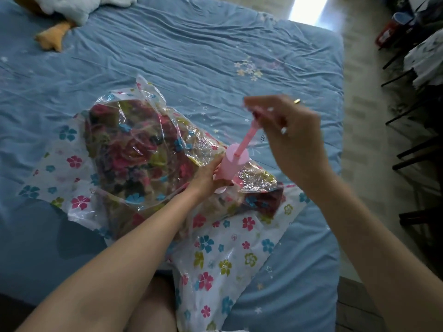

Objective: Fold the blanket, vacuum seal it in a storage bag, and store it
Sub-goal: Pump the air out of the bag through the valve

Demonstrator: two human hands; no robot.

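Observation:
A folded floral blanket (134, 152) lies inside a clear storage bag (225, 259) printed with coloured flowers, on the blue bed. A pink hand pump (233, 164) stands upright on the bag's valve. My left hand (207, 176) grips the pump's cylinder near its base. My right hand (287, 130) holds the pump's handle, with the pink rod (248, 137) pulled up out of the cylinder. The bag's plastic is crinkled around the blanket.
The blue bedsheet (191, 49) stretches away behind the bag. A plush toy (62, 10) with orange feet lies at the far left corner. Beyond the bed's right edge there is pale floor (359, 116) and dark chair legs (412, 149) with clutter.

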